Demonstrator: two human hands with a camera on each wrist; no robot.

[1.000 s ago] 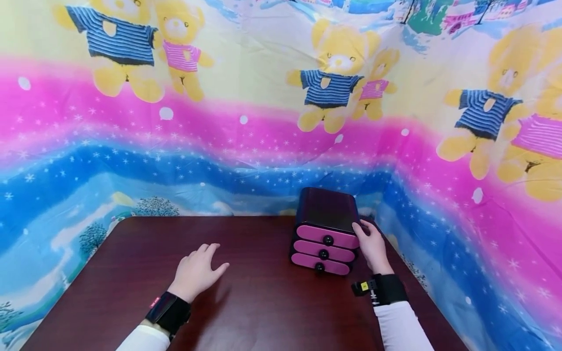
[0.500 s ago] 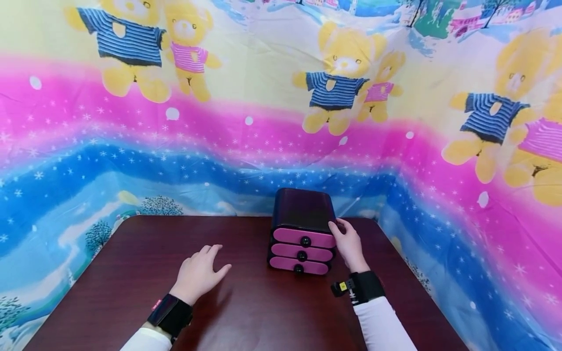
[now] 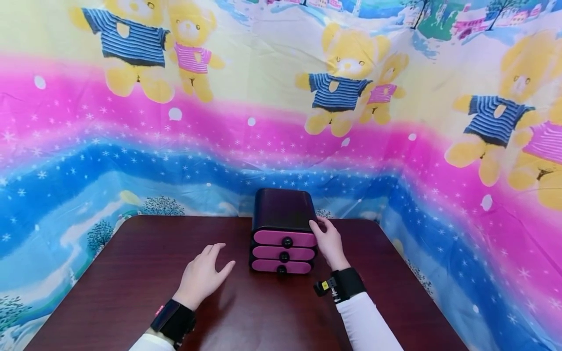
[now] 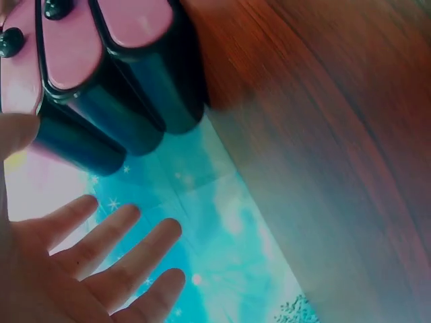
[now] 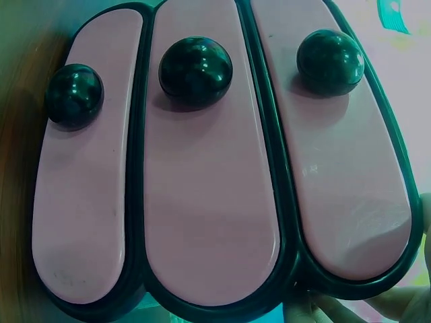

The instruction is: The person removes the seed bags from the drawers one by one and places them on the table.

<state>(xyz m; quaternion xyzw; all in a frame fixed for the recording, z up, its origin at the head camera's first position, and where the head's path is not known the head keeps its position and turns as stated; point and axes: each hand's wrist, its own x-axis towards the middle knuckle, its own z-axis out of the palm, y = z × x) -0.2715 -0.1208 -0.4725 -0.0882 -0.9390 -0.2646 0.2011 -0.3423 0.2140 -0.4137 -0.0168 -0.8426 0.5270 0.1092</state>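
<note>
A small black drawer box with three pink drawer fronts and round black knobs stands on the dark brown table, all its drawers closed. My right hand touches the box's right side near the top front corner; in the right wrist view its fingers lie against that side, partly hidden behind the box. To the left of the box my left hand hovers above the table, fingers extended and thumb apart, touching nothing. The left wrist view shows the left hand apart from the box's left side.
The reddish-brown table extends to both sides of the box. Behind it and along the right hangs a cloth printed with teddy bears and snowflakes, close to the back of the box.
The drawer box has slid left across the table with my right hand at its right side, closing the gap to my left hand. My left hand has barely moved.
</note>
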